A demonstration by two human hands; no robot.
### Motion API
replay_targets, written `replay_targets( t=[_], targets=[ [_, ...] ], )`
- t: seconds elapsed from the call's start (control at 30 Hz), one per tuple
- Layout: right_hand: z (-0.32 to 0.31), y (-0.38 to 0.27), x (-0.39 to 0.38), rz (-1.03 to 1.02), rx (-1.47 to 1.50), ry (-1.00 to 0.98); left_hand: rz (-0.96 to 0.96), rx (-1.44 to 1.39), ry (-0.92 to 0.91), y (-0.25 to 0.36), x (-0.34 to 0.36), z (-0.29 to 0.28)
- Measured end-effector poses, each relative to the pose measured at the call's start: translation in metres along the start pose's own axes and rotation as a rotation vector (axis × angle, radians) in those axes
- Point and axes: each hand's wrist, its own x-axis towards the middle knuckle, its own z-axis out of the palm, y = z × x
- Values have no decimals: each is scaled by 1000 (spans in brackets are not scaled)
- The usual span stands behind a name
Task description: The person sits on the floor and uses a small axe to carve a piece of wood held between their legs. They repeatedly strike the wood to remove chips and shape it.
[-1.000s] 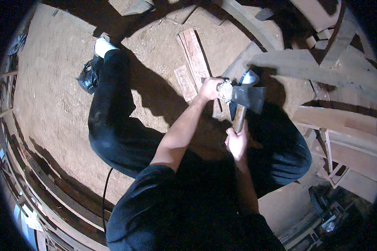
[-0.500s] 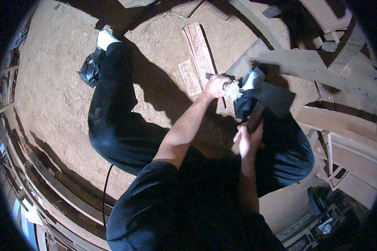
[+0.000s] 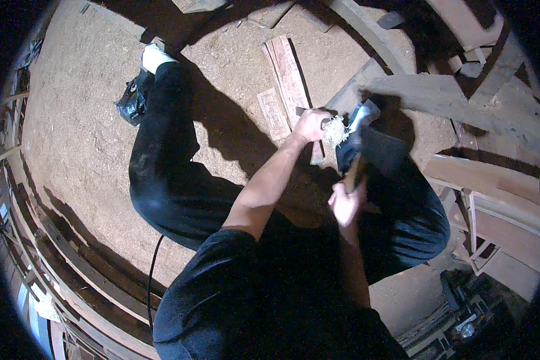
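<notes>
My left hand (image 3: 311, 125) is closed around a chisel whose pale, frayed butt end (image 3: 336, 131) sticks out on the right of the fist. Its working end is mostly hidden by the hand. Just beyond the fist lies a long reddish-brown plank (image 3: 288, 72) with a split along it, and a shorter flat piece (image 3: 273, 114) rests beside it. My right hand (image 3: 345, 204) grips the wooden handle of a hammer (image 3: 355, 167). The blurred, dark hammer head is raised close to the frayed end, with a small gap between them.
Pale, sawdust-like ground (image 3: 84, 132) spreads around my bent legs. Thick timbers (image 3: 426, 90) lie at the far right, with boards (image 3: 492, 174) stacked nearer. A black bag (image 3: 131, 103) sits by my left foot, and a black cable (image 3: 152, 270) runs behind my left thigh.
My right hand has turned the hammer, and its head has swung up and left toward the chisel's frayed end. The left hand holds nearly the same place.
</notes>
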Motion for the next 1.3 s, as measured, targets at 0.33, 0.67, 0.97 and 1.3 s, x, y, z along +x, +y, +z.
replay_targets(
  t=[0.33,0.67,0.97,1.3],
  targets=[
    [-4,-41,-4,283,184,-16,8,-57,0,-1,0,0],
    [-8,-44,0,247,201,-71,24,-11,26,-9,1,5],
    [-10,-41,16,338,-44,-107,-1,55,-4,0,3,-5],
    [-16,-33,12,328,-72,-81,-15,48,-3,1,0,2]
  ],
)
